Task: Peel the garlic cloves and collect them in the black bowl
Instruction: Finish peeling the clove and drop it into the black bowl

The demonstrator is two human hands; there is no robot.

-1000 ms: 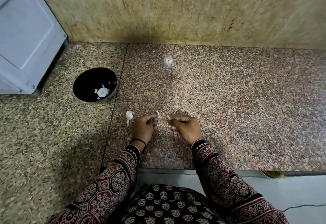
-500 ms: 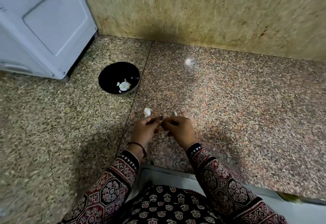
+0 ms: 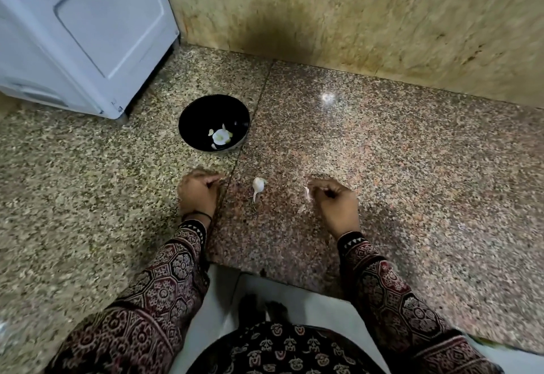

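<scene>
On the granite counter, a garlic clove lies tail-near between curled left hand (contents blurred) and right hand pinching peel.

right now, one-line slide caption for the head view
Garlic clove lies between left hand and right hand, which pinches a peel scrap; black bowl beyond.

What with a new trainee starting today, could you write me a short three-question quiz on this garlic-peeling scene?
1. True or false: the black bowl is empty.
2. The loose garlic clove on the granite counter lies: A inside the bowl; B between the left hand and the right hand; C gripped in the left hand.
3. Fill in: the bowl stands nearer the ___ hand.

Key: 1 false, it holds pale garlic pieces; 2 B; 3 left.
</scene>
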